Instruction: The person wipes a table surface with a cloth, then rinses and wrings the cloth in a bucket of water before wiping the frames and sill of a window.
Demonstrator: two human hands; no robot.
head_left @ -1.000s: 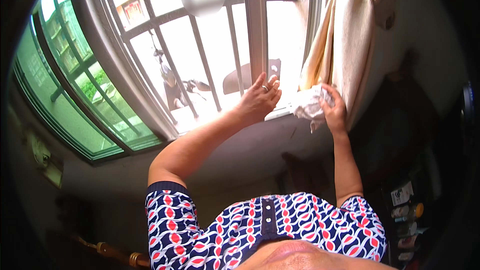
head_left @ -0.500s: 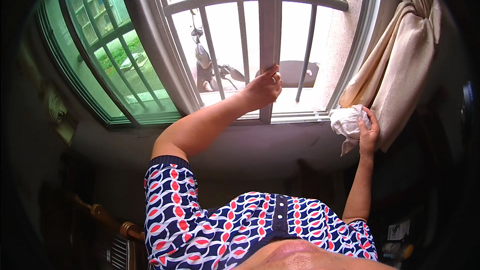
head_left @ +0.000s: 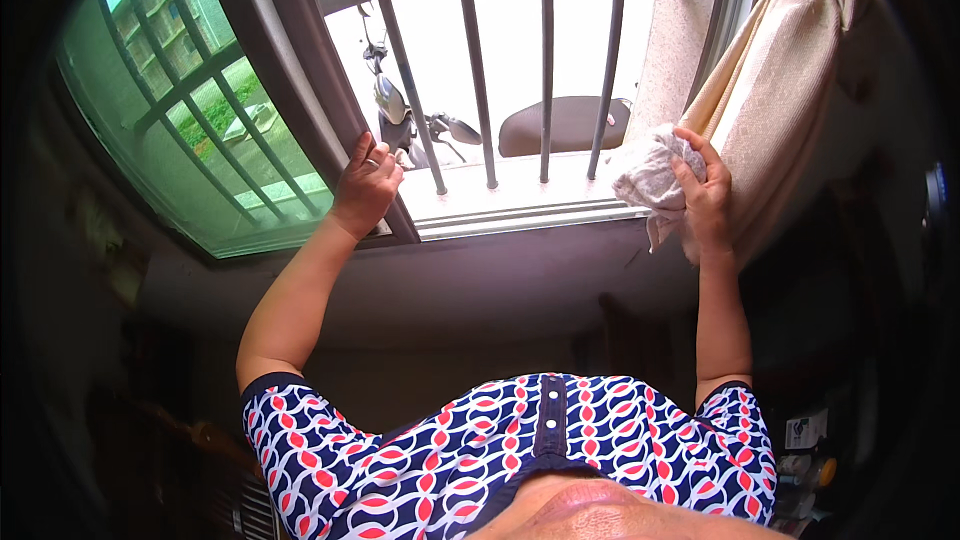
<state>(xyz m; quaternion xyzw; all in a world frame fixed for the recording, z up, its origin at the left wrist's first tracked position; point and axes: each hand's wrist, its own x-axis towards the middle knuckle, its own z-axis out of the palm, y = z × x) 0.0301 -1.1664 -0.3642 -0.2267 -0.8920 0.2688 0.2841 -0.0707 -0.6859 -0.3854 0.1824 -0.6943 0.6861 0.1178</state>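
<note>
Cloth [head_left: 650, 172] bunched in right hand [head_left: 706, 202], left hand [head_left: 365, 190] on window frame [head_left: 300, 90]

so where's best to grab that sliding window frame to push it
Probably the upright edge of the sliding window frame, from the room side at about sill height, where the left hand already wraps it. That edge is a long, narrow bar, free of the grille bars behind.

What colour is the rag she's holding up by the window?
The rag in the right hand is white to off-white, crumpled; the head view shows it clearly.
</note>
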